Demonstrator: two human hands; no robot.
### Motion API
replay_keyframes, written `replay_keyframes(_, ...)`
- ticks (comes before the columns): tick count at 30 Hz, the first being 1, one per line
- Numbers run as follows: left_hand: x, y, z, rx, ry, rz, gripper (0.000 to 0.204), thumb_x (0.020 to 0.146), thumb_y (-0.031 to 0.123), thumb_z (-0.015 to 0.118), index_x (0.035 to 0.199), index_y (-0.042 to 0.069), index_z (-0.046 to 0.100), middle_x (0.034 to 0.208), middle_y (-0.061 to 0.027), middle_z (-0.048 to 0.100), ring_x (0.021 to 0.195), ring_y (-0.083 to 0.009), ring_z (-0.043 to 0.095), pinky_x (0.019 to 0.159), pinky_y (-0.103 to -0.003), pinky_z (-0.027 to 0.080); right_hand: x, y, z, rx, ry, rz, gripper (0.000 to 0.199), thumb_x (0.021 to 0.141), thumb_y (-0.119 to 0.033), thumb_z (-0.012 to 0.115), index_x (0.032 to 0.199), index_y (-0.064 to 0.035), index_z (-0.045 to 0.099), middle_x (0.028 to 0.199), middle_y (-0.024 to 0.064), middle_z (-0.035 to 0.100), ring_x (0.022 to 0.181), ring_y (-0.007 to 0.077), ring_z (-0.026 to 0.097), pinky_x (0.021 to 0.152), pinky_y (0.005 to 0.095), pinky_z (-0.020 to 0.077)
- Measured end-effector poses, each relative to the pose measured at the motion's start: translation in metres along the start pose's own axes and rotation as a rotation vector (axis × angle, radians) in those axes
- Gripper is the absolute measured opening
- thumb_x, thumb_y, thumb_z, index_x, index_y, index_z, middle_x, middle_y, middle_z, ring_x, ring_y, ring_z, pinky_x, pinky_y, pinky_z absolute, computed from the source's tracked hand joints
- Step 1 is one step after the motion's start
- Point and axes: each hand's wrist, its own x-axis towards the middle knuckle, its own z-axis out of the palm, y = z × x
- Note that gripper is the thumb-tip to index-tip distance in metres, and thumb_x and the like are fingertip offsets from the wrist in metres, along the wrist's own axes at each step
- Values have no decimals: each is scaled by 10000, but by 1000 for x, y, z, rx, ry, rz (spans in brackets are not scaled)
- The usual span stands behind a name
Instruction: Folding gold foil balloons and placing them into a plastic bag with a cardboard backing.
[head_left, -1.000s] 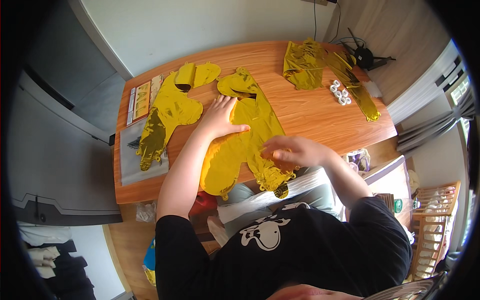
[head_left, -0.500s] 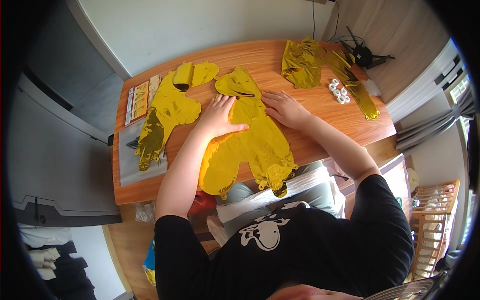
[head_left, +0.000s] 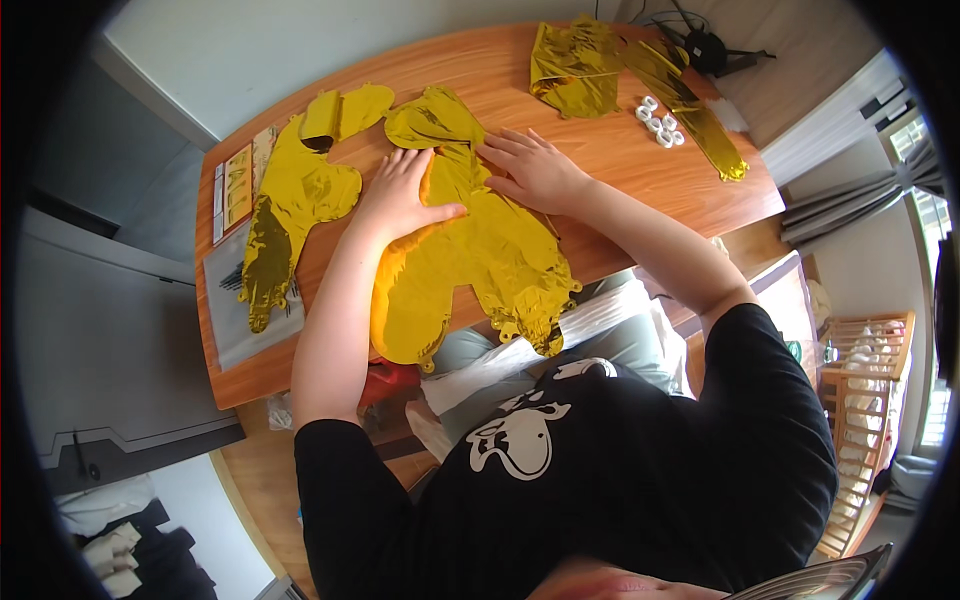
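A flat, uninflated gold foil balloon (head_left: 500,240) lies before me, its lower end hanging over the table's front edge. My left hand (head_left: 398,198) rests open along its left side, thumb stretched across the foil and fingers pointing away from me. On the other side, my right hand (head_left: 535,172) lies open with its fingers at the balloon's right edge, near its narrow upper part. Neither hand grips anything. Further left is a second flat gold foil balloon (head_left: 325,190). Another piece of gold foil (head_left: 580,75) and a long gold foil strip (head_left: 690,105) lie at the far right.
Several small white rolls (head_left: 660,124) sit beside the strip on the wooden table (head_left: 590,245). A black device with antennas (head_left: 705,48) stands at the back right. At the left edge are a printed sheet (head_left: 235,190) and a clear plastic bag (head_left: 235,335) holding dark thin pieces.
The view has shifted, so the table and foil appear higher and further left. My right thumb now shows more apart from the fingers. Both hands stay at the same places on the balloon.
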Motion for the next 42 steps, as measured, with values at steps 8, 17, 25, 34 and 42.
replay_keyframes(8,-1,0,2,-13,55,28,1164,742,761,735,1557,19,363,1591,-259,389,1516,-389,318,1272,-492,219,-4,-8,14,-47,67,55,659,1035,-504,511,1531,-75,444,1570,149,457,1506,334,344,1236,542,260)
replay_keyframes(17,-2,-2,0,-25,36,19,1169,744,769,726,1565,23,357,1612,-242,371,1534,-373,292,1281,-487,199,-3,-15,9,39,51,109,665,1038,-456,536,1567,-86,380,1594,150,430,1505,378,326,1245,542,233)
replay_keyframes(25,-1,1,1,-17,14,-8,1224,725,803,718,1588,27,329,1649,-220,324,1561,-359,238,1292,-487,171,4,26,-18,158,-204,9,606,1026,-331,546,1563,-116,366,1563,182,446,1491,369,341,1230,513,270)
replay_keyframes(34,-1,-3,5,-27,10,12,1207,729,799,719,1578,28,343,1641,-225,334,1554,-361,255,1289,-494,177,6,36,-26,108,-271,-108,685,983,-348,656,1586,-165,387,1605,123,419,1489,335,353,1237,503,258)
replay_keyframes(42,2,-4,5,-8,73,37,1172,732,758,745,1568,32,360,1589,-240,399,1510,-377,330,1275,-490,213,1,30,-14,102,-139,-96,709,990,-464,623,1574,-139,388,1579,129,458,1479,333,368,1234,498,256)
